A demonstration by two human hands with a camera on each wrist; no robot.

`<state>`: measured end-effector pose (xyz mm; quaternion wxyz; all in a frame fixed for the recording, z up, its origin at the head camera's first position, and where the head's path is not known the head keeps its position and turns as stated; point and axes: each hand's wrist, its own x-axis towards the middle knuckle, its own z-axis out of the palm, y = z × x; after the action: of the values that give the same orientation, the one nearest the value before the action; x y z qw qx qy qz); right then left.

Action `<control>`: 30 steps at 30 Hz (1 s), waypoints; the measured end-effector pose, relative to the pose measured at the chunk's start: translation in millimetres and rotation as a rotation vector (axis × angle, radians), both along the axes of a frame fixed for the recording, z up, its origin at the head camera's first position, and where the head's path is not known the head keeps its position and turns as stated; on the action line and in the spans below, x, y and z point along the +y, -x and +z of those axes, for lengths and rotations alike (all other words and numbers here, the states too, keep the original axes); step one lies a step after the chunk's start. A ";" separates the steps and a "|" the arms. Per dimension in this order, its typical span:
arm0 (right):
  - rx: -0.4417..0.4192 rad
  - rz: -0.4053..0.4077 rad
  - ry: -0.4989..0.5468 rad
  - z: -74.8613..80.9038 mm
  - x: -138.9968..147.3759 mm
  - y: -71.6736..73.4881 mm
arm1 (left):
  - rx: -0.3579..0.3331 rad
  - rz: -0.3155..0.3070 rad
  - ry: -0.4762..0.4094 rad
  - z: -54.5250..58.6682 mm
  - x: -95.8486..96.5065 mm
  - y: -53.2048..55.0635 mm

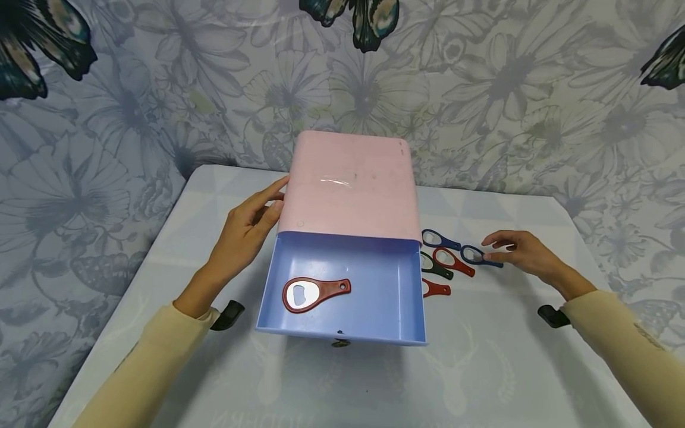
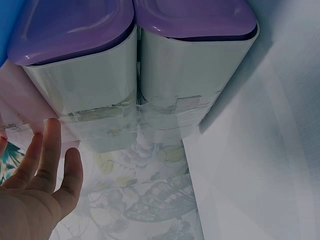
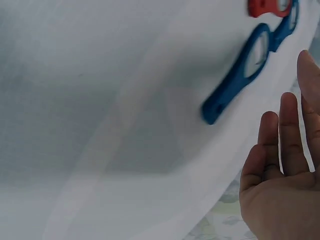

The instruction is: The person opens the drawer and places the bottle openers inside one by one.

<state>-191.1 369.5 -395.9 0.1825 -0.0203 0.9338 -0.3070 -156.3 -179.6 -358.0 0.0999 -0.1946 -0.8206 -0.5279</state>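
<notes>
Blue opener [image 3: 236, 80] lies beside your half-spread, empty right hand [image 1: 527, 255]; your left hand [image 1: 243, 229], fingers extended, touches the pink box [image 1: 355, 202].

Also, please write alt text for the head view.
An open blue drawer in a pink box holds one bottle opener. The left hand touches the box; the right hand is near blue, red and green openers on the table.

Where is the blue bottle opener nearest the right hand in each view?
Head: blue opener, right of the open drawer, by the right hand.
Left wrist: not visible.
Right wrist: blue opener, upper right, lower of two blue ones.
Shared by head and right wrist: right hand.
</notes>
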 end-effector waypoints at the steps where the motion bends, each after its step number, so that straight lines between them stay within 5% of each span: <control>1: -0.005 0.000 0.001 -2.4 1.1 1.0 | 0.001 0.001 -0.001 0.2 -0.4 -0.4; 17: -0.026 0.019 -0.061 -29.7 12.7 -0.7 | -0.007 -0.024 -0.021 -3.4 1.1 -1.1; 30: 0.026 0.025 -0.089 -32.0 11.2 0.6 | 0.000 -0.019 -0.018 -1.6 -1.1 1.1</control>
<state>-191.7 380.7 -427.9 0.1747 -0.0278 0.9485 -0.2627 -157.4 -180.7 -359.6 0.0968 -0.2015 -0.8139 -0.5363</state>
